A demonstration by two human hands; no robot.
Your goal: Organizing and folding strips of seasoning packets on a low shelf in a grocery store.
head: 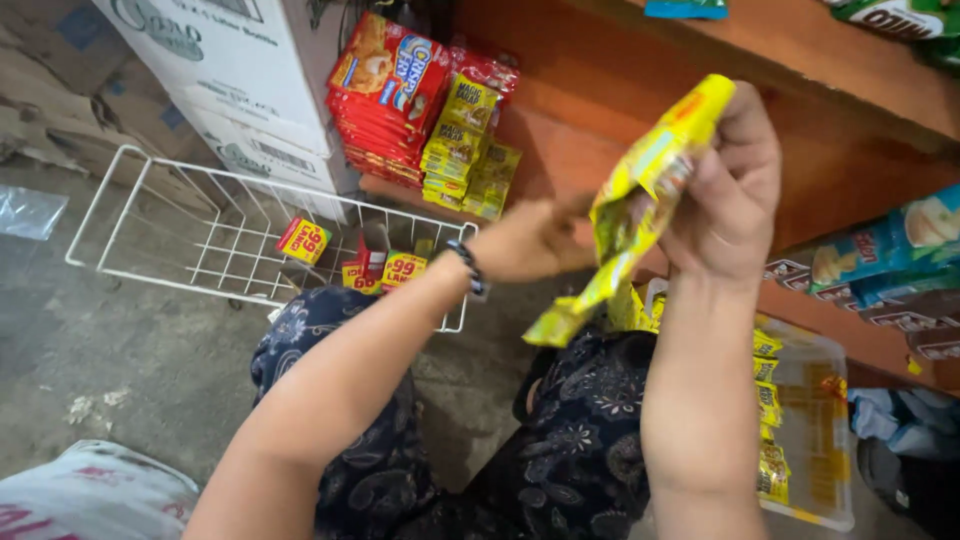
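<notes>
We're crouched on a grey concrete floor (120, 340), stained and gritty, facing an orange-brown wooden shelf (600, 150) with a second board above it. Big white cardboard boxes (240, 80) stacked at the left end. A white wire rack (180, 230) lies flat on the floor by the boxes, a few small red-and-yellow packs (305, 240) in it. On the shelf: a stack of red snack packs (385, 95), small yellow sachets (465, 140) just beside them. Blue-green packets (880, 250) further right on the shelf. Clear plastic tub (815, 440) on the floor by our right knee, yellow sachets lined up inside. White sack (90, 495) at lower left corner.

Hands: right hand (730, 200) closed tight around the top of a strip of yellow sachets (640, 200), held up in front of the shelf, its tail hanging to our lap. Left hand (530, 240) (dark bracelet on the wrist) pinches the strip mid-length; fingertips hidden behind it.
</notes>
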